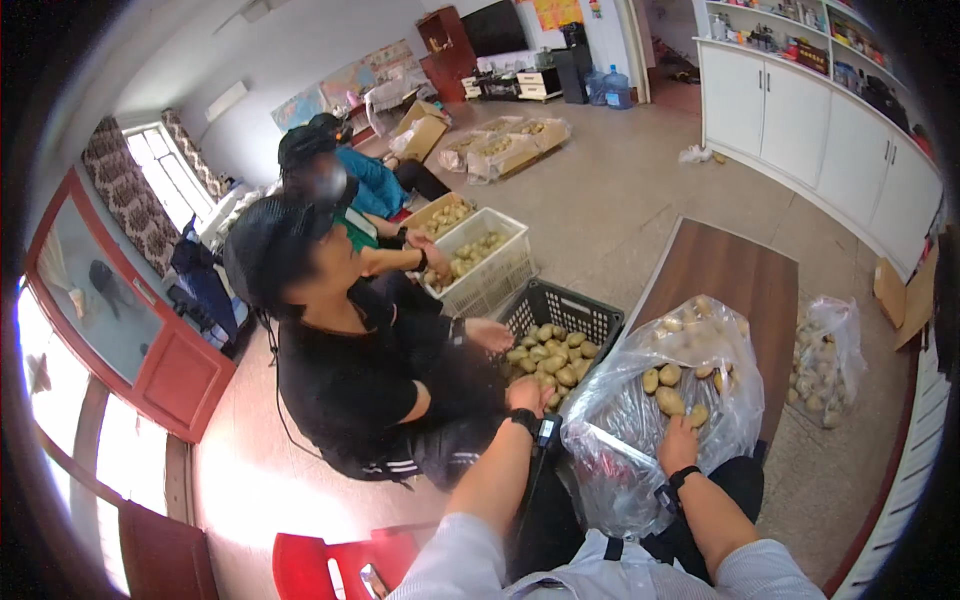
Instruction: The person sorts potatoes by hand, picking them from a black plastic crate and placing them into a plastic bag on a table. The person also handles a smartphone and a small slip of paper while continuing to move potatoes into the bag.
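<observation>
My right hand (pixel 680 442) has its fingers closed at a potato (pixel 697 414) in a large clear plastic bag (pixel 610 415). Several more potatoes (pixel 669 401) lie in the bag, just beyond that hand. My left hand (pixel 528 395) is over the near side of a black plastic crate (pixel 607 318), beside the potatoes (pixel 553 352) in it. How its fingers are set, and whether they hold a potato, is hidden. The bag spreads over the near part of a dark wooden bench (pixel 715 265) and hangs down toward my lap.
To my left sits a co-worker in black (pixel 345 370), one hand over the black crate. Farther off, others sit by a white crate (pixel 485 275) and a cardboard box of potatoes. A full clear bag (pixel 828 362) stands right of the bench; a red stool (pixel 340 565) is at lower left.
</observation>
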A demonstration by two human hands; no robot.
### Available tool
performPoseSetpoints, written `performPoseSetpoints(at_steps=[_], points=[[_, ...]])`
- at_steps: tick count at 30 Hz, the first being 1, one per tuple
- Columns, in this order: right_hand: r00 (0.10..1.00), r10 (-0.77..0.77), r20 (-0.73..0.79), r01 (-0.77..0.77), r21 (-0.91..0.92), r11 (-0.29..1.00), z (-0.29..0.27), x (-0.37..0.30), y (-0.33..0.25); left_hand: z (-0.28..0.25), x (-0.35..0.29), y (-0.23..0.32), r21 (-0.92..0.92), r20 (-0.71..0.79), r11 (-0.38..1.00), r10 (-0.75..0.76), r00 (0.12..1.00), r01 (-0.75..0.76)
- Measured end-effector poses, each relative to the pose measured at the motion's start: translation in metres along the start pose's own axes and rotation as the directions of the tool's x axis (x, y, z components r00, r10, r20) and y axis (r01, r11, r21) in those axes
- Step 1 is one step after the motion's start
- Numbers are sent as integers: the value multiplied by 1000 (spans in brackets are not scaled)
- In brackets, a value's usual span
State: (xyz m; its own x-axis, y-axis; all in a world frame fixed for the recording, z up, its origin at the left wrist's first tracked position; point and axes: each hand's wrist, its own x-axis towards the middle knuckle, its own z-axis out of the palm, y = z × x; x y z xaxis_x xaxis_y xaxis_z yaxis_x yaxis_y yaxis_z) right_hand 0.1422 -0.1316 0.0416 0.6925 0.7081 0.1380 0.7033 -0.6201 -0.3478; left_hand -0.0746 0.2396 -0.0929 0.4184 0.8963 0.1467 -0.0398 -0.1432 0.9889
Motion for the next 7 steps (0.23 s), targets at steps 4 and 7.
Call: performPoseSetpoints(at_steps=[4,7], points=[[995,31,98,-32,11,999,12,-5,5,47,-29,62,123,-110,968,-207,972,220],[957,95,272,-161,229,960,25,-8,17,25,-54,92,-64,118,886,-451,885,460]])
